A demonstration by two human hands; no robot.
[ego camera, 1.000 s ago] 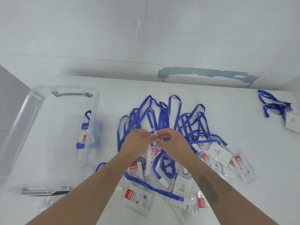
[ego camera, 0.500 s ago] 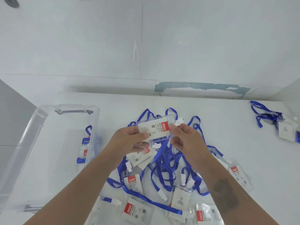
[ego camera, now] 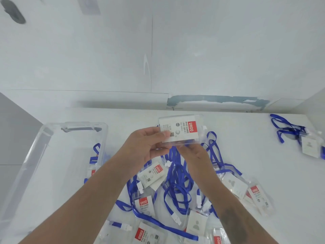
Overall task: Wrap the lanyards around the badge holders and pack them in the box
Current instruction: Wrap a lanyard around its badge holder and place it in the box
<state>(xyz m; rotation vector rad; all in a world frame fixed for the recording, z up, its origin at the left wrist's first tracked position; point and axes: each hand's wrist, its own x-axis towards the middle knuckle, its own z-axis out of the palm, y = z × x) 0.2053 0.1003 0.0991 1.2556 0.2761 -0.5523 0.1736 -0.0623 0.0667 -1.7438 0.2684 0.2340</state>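
My left hand (ego camera: 144, 148) pinches the left edge of a badge holder (ego camera: 181, 128), thumb on its face, fingers behind. Holder is lifted above the pile (ego camera: 175, 187), long side level, red UHOO label toward its right end, white clip at its right edge. My right hand (ego camera: 195, 154) is just under the holder's bottom edge, fingers curled up behind the plastic; looks like it grips the holder or its lanyard (ego camera: 211, 138) there, can't tell which. That blue lanyard drops from the holder's right end down into the pile.

Pile sits on the white tabletop (ego camera: 246, 164) directly below the held holder: loose blue lanyards tangled with clear holders, some showing the red label, some a grey person icon. One labelled holder (ego camera: 153, 175) lies just under my left wrist, tilted.

Left of the pile: clear plastic box (ego camera: 52, 138), open top, dark handle at its far end. Inside, against the wall nearest the pile, one holder with blue lanyard round it (ego camera: 94, 162), seen through the plastic, blurred.

Far right of the pile, well apart: another holder with a lanyard (ego camera: 299, 136) bunched on it, lying on the tabletop by the frame edge.

Behind the tabletop: white wall (ego camera: 158, 50), a strip of chipped blue-grey paint (ego camera: 216, 101) at its base.
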